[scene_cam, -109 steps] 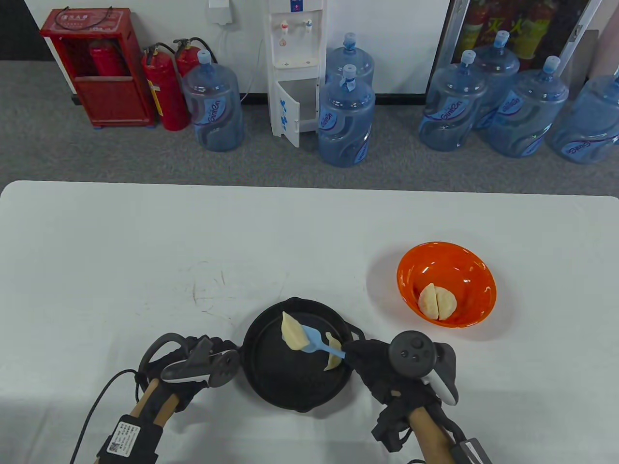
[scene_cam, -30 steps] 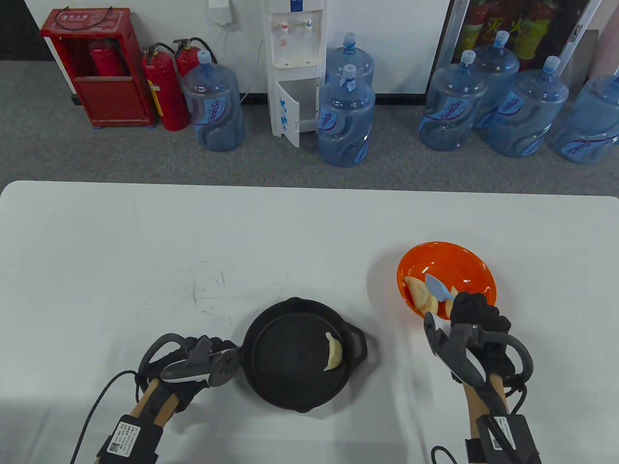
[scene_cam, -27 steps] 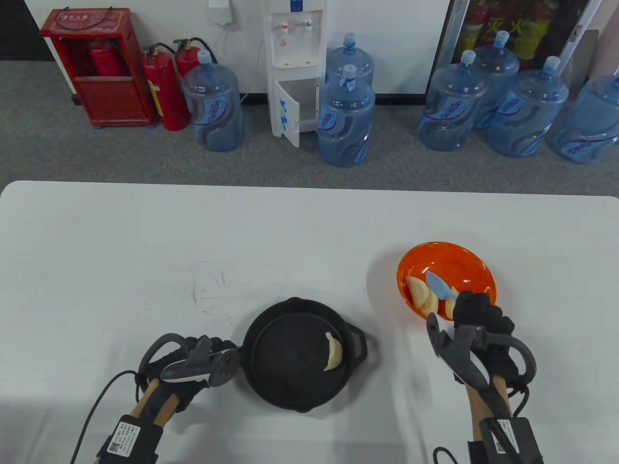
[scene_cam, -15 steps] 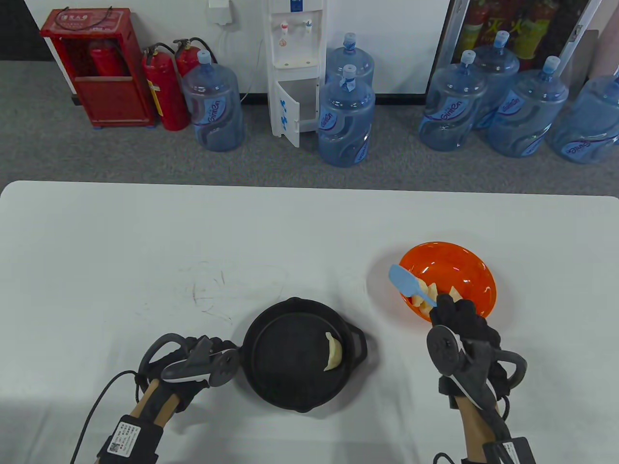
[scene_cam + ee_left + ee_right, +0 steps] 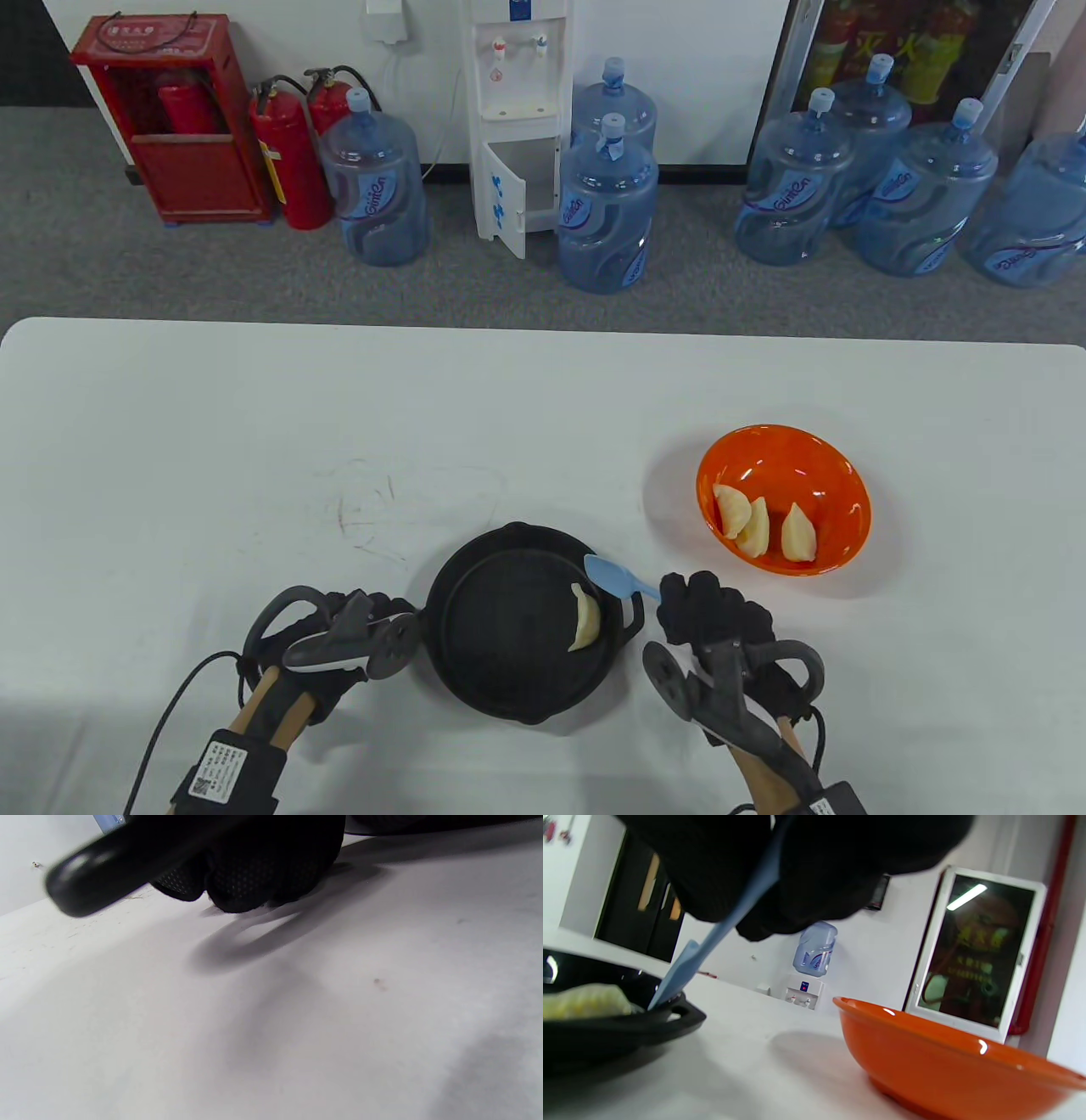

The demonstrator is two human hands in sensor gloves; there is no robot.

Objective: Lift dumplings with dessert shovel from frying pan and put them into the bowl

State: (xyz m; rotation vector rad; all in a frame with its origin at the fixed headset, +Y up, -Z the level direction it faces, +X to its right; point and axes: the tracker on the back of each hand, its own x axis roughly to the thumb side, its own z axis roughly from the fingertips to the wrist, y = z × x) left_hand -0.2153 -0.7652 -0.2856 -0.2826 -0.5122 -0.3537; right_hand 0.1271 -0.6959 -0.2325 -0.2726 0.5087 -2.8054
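Right hand (image 5: 713, 613), fingers curled, grips the blue dessert shovel (image 5: 618, 579) by its handle; the blade points toward upper left, over the black frying pan (image 5: 475, 654) rim beside the last dumpling (image 5: 584, 618). Left hand (image 5: 339, 632), lower left, curled at the pan's handle; actual grip unclear. Right wrist view hides the three dumplings (image 5: 764, 525) inside the orange bowl (image 5: 840, 475).

Open tabletop (image 5: 254, 407) lies between the frying pan (image 5: 475, 671) and the orange bowl (image 5: 836, 475), a bare lane between the two. The pan's side handle (image 5: 635, 607) juts into that lane. The left hand (image 5: 339, 645) sits tight against the pan's left rim, blocking that side.
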